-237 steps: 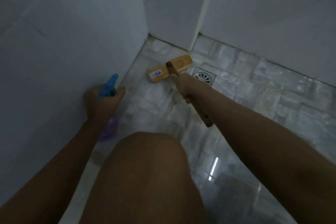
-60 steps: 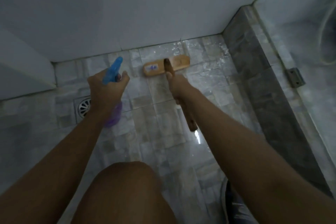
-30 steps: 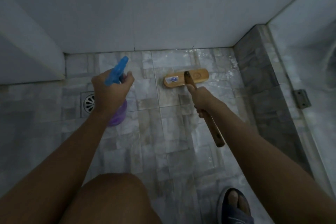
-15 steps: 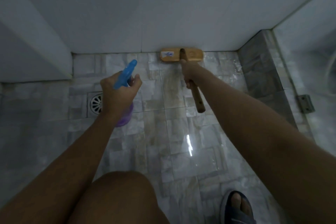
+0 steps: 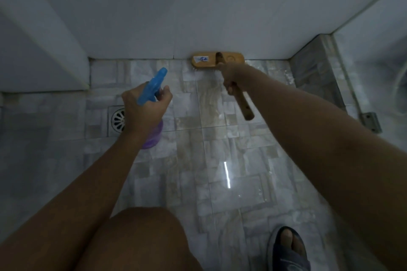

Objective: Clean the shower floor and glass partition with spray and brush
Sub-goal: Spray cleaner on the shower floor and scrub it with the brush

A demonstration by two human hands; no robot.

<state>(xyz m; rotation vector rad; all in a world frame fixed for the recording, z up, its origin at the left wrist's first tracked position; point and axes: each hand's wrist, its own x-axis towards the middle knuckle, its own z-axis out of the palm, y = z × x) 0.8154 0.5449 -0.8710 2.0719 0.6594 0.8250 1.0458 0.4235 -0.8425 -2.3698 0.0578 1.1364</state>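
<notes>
My right hand (image 5: 231, 77) grips the wooden handle of a scrub brush (image 5: 217, 59). The brush's tan head rests on the wet grey tiled shower floor (image 5: 220, 182), pushed up against the foot of the white back wall. My left hand (image 5: 145, 110) holds a spray bottle (image 5: 152, 88) with a blue trigger head and a purple body, raised above the floor and pointing toward the wall. The glass partition (image 5: 378, 55) rises on the right, above a grey stone kerb (image 5: 317, 72).
A round metal drain (image 5: 117, 120) sits in the floor just left of my left hand. A metal hinge (image 5: 371, 122) is fixed at the base of the partition. My bare knee (image 5: 141, 240) fills the bottom centre, and my sandalled foot (image 5: 286, 248) stands at bottom right.
The brush has been pushed forward from mid-floor until its head meets the back wall. My left hand with the spray bottle stays raised in about the same place.
</notes>
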